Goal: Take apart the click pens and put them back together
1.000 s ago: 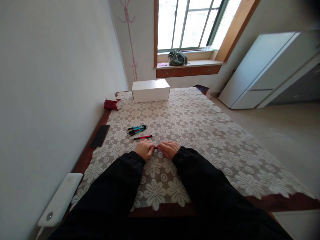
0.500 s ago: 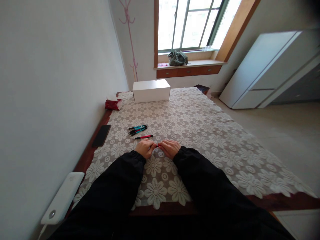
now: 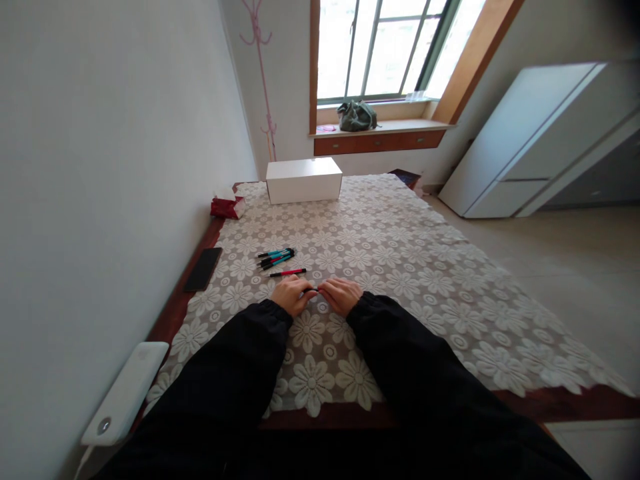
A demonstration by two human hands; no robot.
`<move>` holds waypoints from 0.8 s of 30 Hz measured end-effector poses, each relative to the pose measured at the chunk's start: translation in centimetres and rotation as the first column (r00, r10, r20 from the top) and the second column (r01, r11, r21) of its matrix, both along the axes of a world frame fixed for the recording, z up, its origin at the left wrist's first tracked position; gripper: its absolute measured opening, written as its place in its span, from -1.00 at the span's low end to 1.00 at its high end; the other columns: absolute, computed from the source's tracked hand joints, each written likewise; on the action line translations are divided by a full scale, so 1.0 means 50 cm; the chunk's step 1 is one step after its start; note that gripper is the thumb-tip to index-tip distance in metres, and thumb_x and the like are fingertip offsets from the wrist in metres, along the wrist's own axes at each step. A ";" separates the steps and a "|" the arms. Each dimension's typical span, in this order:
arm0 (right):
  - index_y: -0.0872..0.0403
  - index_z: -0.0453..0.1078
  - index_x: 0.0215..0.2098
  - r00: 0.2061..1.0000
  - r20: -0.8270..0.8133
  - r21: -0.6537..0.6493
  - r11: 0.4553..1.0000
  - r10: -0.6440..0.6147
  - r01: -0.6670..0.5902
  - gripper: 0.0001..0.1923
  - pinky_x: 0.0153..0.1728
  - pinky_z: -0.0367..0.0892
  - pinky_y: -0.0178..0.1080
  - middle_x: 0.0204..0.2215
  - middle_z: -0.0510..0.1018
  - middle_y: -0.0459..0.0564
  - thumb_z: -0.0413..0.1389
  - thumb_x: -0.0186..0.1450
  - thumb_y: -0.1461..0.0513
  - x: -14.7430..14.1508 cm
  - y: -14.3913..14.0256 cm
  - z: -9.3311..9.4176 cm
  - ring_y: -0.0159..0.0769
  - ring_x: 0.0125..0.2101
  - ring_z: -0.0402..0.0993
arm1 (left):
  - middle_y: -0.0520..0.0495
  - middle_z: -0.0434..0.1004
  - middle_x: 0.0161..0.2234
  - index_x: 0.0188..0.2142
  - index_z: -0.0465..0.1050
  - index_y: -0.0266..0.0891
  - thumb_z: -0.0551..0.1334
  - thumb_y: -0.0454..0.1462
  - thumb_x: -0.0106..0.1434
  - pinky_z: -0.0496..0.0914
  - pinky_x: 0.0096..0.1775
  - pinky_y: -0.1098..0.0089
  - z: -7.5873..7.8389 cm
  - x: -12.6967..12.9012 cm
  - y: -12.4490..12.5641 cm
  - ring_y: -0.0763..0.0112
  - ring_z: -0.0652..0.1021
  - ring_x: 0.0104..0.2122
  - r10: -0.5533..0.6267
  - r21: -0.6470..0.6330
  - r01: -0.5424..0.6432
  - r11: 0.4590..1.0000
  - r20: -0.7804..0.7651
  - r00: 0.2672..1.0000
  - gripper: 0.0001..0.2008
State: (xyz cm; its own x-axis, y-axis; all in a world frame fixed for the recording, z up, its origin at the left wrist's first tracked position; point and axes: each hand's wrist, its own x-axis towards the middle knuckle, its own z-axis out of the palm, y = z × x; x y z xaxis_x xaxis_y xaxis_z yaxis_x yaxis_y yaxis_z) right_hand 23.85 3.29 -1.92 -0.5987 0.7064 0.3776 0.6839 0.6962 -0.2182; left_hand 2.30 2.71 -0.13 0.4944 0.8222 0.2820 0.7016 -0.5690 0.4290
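Red pen (image 3: 313,289) (mostly hidden now) between closer hands.

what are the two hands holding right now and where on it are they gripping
Both hands pinch one small pen-like thing between them: the left hand at its left end, the right hand at its right end. Only a short dark middle bit shows.

The left hand (image 3: 293,295) and right hand (image 3: 342,295) sit closer together now, fingertips almost meeting, and less of the small pen (image 3: 313,289) shows between them than a second ago.
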 end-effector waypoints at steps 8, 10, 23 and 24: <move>0.04 0.41 -0.23 0.999 0.038 0.047 0.999 -0.019 0.017 -0.83 -0.22 0.20 -0.27 -0.30 0.54 0.00 -0.02 0.45 0.24 0.006 0.010 -0.002 -0.28 -0.26 0.42 | -0.11 0.57 -0.29 -0.34 0.54 -0.19 0.06 -0.16 0.43 0.39 -0.07 0.23 0.005 0.002 0.000 0.25 0.47 -0.22 0.033 0.033 -0.033 0.999 -0.004 0.999 -0.66; 0.04 0.41 -0.25 0.998 0.038 0.050 0.998 -0.046 0.044 -0.84 -0.22 0.21 -0.27 -0.31 0.53 -0.01 0.00 0.44 0.25 0.011 0.012 -0.001 -0.28 -0.26 0.42 | -0.11 0.59 -0.21 -0.23 0.56 -0.18 0.08 -0.20 0.42 0.39 -0.02 0.21 0.001 -0.001 0.003 0.24 0.48 -0.16 0.050 0.040 -0.051 0.998 0.030 0.998 -0.73; 0.00 0.52 -0.21 0.982 0.061 0.010 0.984 -0.180 0.180 -0.83 -0.06 0.17 -0.14 -0.17 0.56 0.04 0.07 0.38 0.28 0.061 0.046 0.002 -0.18 -0.13 0.37 | -0.09 0.60 -0.12 -0.15 0.57 -0.13 0.18 -0.32 0.31 0.38 0.00 0.13 -0.006 -0.007 0.004 0.15 0.50 -0.07 0.161 0.042 -0.160 0.986 -0.014 0.987 -0.80; -0.01 0.53 -0.21 0.980 0.066 -0.001 0.982 -0.188 0.189 -0.83 -0.05 0.17 -0.13 -0.16 0.56 0.04 0.08 0.37 0.28 0.065 0.048 0.001 -0.17 -0.12 0.38 | -0.09 0.60 -0.13 -0.16 0.57 -0.13 0.19 -0.32 0.30 0.39 -0.01 0.13 -0.007 -0.007 0.005 0.15 0.50 -0.07 0.169 0.045 -0.168 0.985 -0.014 0.986 -0.81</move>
State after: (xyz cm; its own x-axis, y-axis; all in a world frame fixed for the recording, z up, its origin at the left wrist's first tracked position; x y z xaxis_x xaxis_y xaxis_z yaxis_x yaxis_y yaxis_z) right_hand 27.11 5.71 -1.87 -0.4779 0.8113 0.3367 0.8156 0.5522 -0.1728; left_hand 1.93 2.96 -0.50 0.3547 0.8815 0.3117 0.7963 -0.4596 0.3934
